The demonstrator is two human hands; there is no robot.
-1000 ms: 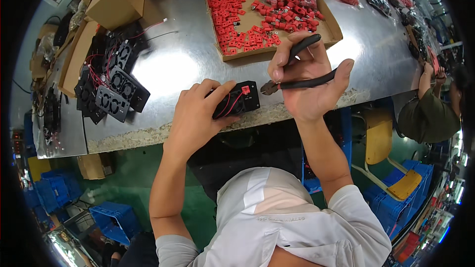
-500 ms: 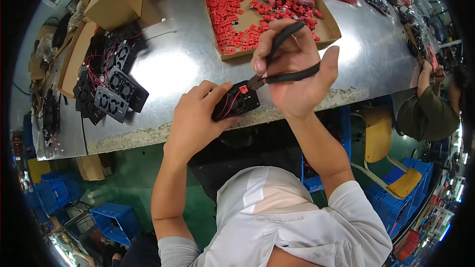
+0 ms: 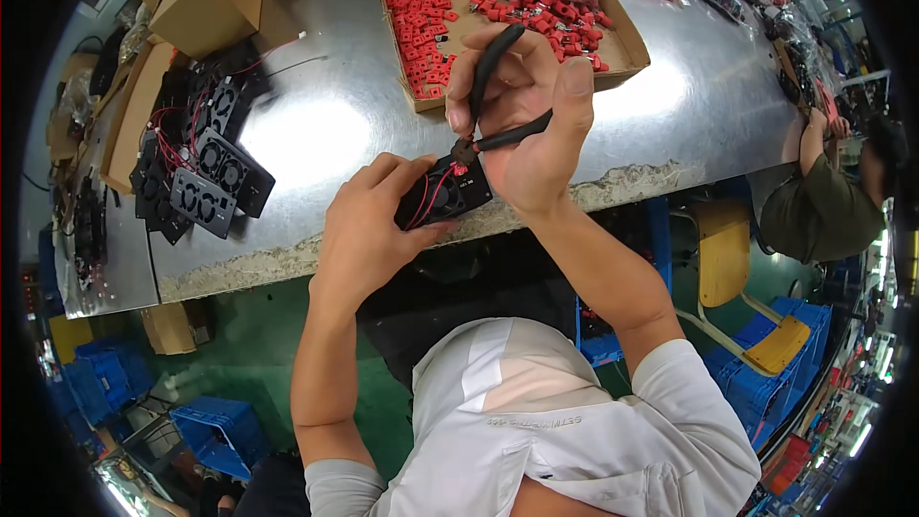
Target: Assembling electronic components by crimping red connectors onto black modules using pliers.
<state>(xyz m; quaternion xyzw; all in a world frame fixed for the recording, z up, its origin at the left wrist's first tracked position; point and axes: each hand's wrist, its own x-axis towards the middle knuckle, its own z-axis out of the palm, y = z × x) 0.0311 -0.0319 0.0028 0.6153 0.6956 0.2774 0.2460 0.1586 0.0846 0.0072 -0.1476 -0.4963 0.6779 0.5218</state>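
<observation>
Wearing a pale shirt (image 3: 603,464) with small chest lettering, the person grips a black fan unit (image 3: 448,197) at the front edge of the steel table (image 3: 354,53), left hand (image 3: 356,222) wrapped round its left end. The right hand (image 3: 541,161) holds black-handled pliers (image 3: 507,137), handles spread. Their nose has come from beyond the unit's right end to its red connector (image 3: 460,170), so work now centres there; whether the jaws bite, I cannot tell. Small white print marks the panel. Beyond lies a cardboard tray (image 3: 624,46) of red parts.
</observation>
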